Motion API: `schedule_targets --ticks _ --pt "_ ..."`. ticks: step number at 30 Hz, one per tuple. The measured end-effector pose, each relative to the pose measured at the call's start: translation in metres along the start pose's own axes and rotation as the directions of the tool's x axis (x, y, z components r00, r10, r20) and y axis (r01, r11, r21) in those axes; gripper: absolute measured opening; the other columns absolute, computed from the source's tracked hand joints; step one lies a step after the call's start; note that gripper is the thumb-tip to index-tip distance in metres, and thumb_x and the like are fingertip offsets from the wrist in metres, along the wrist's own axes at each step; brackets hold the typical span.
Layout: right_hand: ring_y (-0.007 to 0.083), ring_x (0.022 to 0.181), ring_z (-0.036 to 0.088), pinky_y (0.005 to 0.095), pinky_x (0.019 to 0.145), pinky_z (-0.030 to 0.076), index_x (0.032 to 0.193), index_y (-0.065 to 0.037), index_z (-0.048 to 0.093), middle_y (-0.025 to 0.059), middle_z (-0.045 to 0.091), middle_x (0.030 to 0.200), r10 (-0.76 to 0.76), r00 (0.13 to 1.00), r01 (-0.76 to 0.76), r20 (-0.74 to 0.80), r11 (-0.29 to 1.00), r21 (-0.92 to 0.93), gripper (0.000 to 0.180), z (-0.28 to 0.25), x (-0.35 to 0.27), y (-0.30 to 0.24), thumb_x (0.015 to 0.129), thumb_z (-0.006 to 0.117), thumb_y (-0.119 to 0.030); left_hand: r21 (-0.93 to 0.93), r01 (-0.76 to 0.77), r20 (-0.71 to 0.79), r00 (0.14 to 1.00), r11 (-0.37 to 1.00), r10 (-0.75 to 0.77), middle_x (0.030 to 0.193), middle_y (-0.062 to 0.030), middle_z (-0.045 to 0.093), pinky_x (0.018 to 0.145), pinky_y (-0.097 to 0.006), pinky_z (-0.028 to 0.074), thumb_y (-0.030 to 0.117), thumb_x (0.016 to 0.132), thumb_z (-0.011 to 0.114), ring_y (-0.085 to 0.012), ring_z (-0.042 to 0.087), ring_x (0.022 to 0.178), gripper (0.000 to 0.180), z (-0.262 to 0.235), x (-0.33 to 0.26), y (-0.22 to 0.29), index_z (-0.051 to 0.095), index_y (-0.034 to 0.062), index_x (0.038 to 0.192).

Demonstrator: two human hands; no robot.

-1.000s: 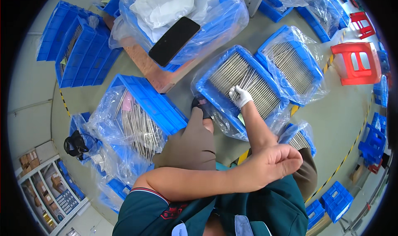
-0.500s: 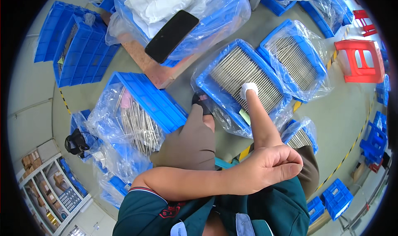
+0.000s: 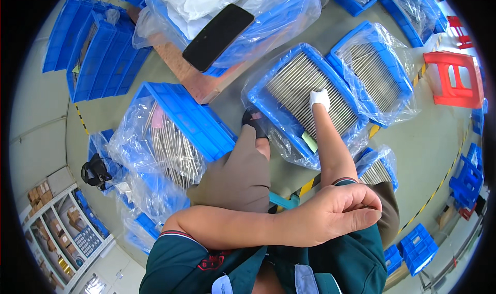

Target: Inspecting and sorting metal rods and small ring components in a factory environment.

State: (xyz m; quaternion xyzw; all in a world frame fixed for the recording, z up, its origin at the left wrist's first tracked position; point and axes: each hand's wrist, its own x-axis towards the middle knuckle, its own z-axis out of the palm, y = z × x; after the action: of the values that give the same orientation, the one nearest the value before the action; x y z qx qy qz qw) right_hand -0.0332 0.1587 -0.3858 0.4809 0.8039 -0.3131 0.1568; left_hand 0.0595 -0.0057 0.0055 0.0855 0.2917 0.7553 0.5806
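A blue crate (image 3: 262,104) lined with clear plastic stands in front of me, filled with rows of thin metal rods (image 3: 292,82). Over these rods is my right hand (image 3: 320,97) in a white glove. Its fingers are bunched and point away, so I cannot tell whether they grip a rod. Bare and bent across my body, my left hand (image 3: 341,214) is curled with the thumb against the fingers. Nothing sticks out of it. A pale green paper slip (image 3: 309,142) lies at the crate's near side.
Another lined crate of rods (image 3: 374,74) stands to the right. A tilted crate (image 3: 188,121) with loose rods is at left. A black phone (image 3: 218,37) lies on a plastic-covered crate ahead. Stacked blue crates (image 3: 101,56) and a red stool (image 3: 454,80) stand farther off.
My right hand has moved slightly right and farther away across the rods, with its forearm stretched out. The left hand has stayed curled in nearly the same place.
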Motion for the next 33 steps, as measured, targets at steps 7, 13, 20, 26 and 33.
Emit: schedule_targets --ticks 7,13,20,26,33 --pt "0.0341 0.092 0.062 0.0410 0.082 0.048 0.099 -0.007 0.062 0.0182 0.065 0.097 -0.183 0.972 0.181 -0.147 0.983 -0.028 0.027 -0.002 -0.048 -0.012 0.083 0.052 -0.026 -0.001 -0.044 -0.010 0.999 0.999 0.044 0.096 -0.0010 0.053 0.079 -0.022 0.039 0.030 0.094 0.053 -0.0064 0.047 0.089 0.034 -0.002 -0.002 0.002 0.053 0.0004 0.111" --pt "0.0319 0.092 0.061 0.0399 0.082 0.047 0.102 -0.015 0.064 0.0138 0.064 0.098 -0.616 0.680 0.708 0.398 0.692 -0.139 0.025 0.042 -0.117 0.001 0.085 0.050 -0.028 0.051 -0.018 0.009 1.000 0.999 0.017 0.092 -0.0012 0.053 0.073 -0.021 0.039 0.033 0.093 0.054 -0.0063 0.048 0.084 0.036 -0.002 -0.005 0.003 0.054 0.0010 0.110" --pt "0.0340 0.112 0.052 0.0369 0.096 0.040 0.121 -0.003 0.054 0.0208 0.057 0.117 -0.493 0.754 0.542 0.434 0.840 0.012 0.057 0.075 -0.104 -0.002 0.089 0.040 -0.049 0.054 -0.023 0.013 1.000 0.998 0.023 0.092 -0.0021 0.053 0.076 -0.021 0.039 0.032 0.093 0.054 -0.0074 0.049 0.086 0.035 -0.001 -0.004 0.003 0.055 0.0007 0.109" --pt "0.0343 0.115 0.050 0.0356 0.099 0.038 0.123 0.000 0.051 0.0215 0.054 0.121 -0.435 0.783 0.455 0.444 0.888 0.068 0.062 0.060 -0.097 -0.012 0.088 0.042 -0.050 0.065 -0.017 0.015 1.000 0.998 0.016 0.094 -0.0008 0.053 0.078 -0.021 0.039 0.028 0.094 0.052 -0.0067 0.048 0.087 0.033 -0.003 -0.003 0.001 0.053 0.0005 0.111" --pt "0.0322 0.101 0.059 0.0361 0.091 0.043 0.107 -0.006 0.064 0.0175 0.063 0.105 -0.585 0.629 0.577 0.512 0.793 0.196 0.044 0.014 -0.091 -0.017 0.084 0.051 -0.041 -0.015 0.083 -0.048 0.995 0.996 -0.083 0.090 0.0039 0.051 0.064 -0.015 0.036 0.021 0.095 0.050 -0.0006 0.043 0.074 0.026 -0.005 0.000 0.003 0.052 0.0025 0.114"
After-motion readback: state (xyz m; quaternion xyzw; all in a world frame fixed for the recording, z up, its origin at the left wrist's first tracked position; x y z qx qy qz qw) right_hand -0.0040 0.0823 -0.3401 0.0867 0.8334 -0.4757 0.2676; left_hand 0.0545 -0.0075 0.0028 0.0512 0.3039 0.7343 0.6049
